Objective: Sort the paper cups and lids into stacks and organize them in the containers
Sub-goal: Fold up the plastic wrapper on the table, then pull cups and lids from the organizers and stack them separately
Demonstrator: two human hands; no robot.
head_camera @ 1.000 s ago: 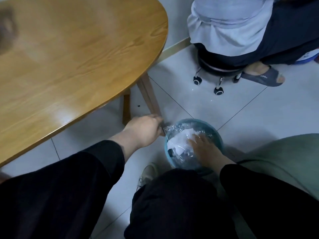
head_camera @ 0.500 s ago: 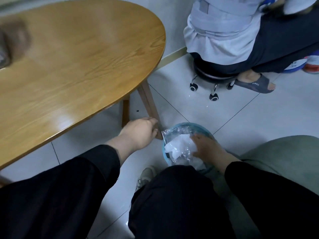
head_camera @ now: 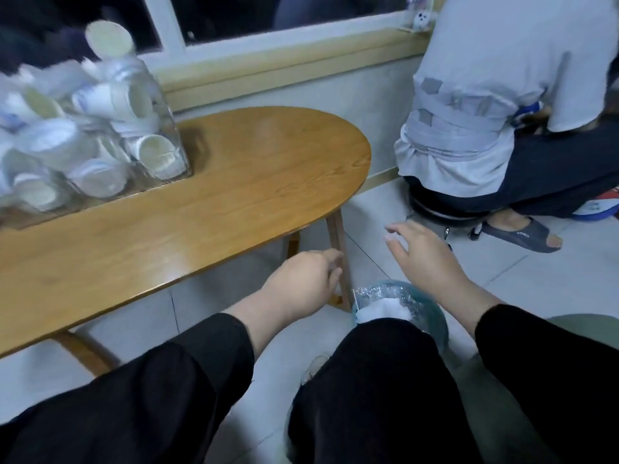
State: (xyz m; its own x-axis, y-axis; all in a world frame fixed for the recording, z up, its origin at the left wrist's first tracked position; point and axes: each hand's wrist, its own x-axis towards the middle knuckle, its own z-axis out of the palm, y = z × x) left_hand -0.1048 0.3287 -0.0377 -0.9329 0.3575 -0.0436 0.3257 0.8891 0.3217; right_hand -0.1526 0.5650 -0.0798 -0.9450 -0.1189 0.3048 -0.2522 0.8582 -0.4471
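Left hand (head_camera: 301,283) loosely curled beside table leg (head_camera: 340,259), gripping nothing visible. Right hand (head_camera: 425,259) fingers spread, empty, above lined bin (head_camera: 425,306). Table edge (head_camera: 335,202) close overhead.

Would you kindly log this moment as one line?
left hand: curled by table leg | right hand: open above bin | cups: loose in clear box on table

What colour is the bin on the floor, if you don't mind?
Teal-blue bin, lined with clear plastic; head view.
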